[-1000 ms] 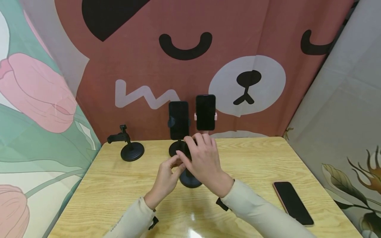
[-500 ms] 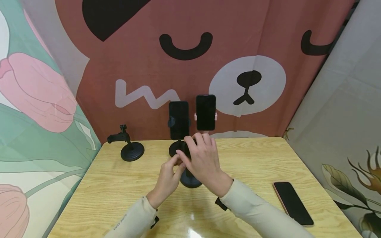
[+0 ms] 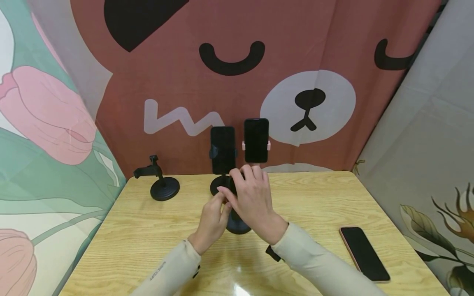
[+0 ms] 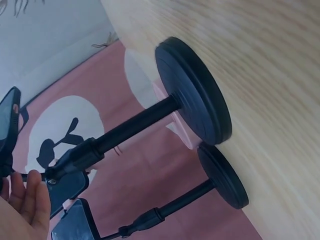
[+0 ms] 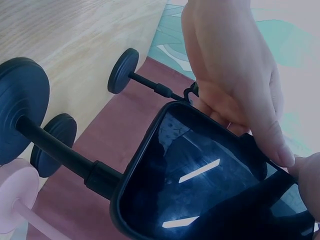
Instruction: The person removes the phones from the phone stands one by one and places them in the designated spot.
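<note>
A black phone (image 5: 195, 170) stands in the clamp of the front black phone stand (image 4: 132, 122), whose round base (image 3: 238, 225) rests on the table. My left hand (image 3: 211, 222) is at the phone's left side. Its thumb lies along the phone's edge by the clamp, and its other fingers curl behind, as the right wrist view shows. My right hand (image 3: 255, 201) grips the phone from above and the right with bent fingers. Only a fingertip of it shows at the right wrist view's edge. From the head view, both hands hide most of the phone.
Behind stand a second black stand holding a phone (image 3: 223, 150) and a pink stand holding another phone (image 3: 256, 140). A black phone stand without a phone (image 3: 163, 187) is at the back left. One phone (image 3: 364, 253) lies on the wooden table (image 3: 148, 238) at the right.
My left hand and forearm have shifted slightly to the right and turned a little at the wrist. My right hand has stayed almost in place on the phone.
</note>
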`<state>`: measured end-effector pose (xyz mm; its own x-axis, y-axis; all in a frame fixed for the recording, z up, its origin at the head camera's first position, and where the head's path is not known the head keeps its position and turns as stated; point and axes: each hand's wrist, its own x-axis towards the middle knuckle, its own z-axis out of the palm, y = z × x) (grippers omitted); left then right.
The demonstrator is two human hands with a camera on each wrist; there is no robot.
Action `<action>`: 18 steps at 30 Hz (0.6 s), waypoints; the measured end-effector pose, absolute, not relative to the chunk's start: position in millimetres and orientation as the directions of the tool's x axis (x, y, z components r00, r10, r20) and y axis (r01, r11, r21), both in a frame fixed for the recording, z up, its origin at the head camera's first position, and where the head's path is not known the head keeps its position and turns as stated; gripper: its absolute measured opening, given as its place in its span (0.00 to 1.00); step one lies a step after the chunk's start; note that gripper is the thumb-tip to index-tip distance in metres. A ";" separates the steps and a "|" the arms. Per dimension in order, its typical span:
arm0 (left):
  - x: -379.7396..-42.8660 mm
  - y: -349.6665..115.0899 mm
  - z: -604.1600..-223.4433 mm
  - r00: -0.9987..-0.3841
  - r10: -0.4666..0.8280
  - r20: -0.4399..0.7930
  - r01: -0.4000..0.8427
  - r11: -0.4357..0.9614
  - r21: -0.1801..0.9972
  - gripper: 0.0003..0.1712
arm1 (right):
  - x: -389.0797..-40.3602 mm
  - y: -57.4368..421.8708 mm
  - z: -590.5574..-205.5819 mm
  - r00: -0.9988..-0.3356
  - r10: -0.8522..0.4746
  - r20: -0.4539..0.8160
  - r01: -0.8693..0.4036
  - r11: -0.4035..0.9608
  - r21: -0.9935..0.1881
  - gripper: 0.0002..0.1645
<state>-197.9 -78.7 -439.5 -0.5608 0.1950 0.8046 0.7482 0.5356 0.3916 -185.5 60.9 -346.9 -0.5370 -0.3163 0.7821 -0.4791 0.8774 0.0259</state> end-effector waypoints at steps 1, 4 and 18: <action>-198.7 -78.4 -440.2 -0.550 0.196 0.811 0.749 0.546 0.376 0.31 | -185.6 60.8 -347.0 -0.539 -0.316 0.781 -0.477 0.878 0.026 0.27; -200.9 -77.5 -441.5 -0.526 0.197 0.827 0.747 0.572 0.338 0.32 | -185.9 60.7 -346.9 -0.542 -0.313 0.780 -0.473 0.881 0.025 0.27; -208.2 -74.3 -446.4 -0.474 0.195 0.859 0.760 0.583 0.288 0.34 | -186.4 61.1 -346.9 -0.555 -0.311 0.771 -0.460 0.888 0.027 0.28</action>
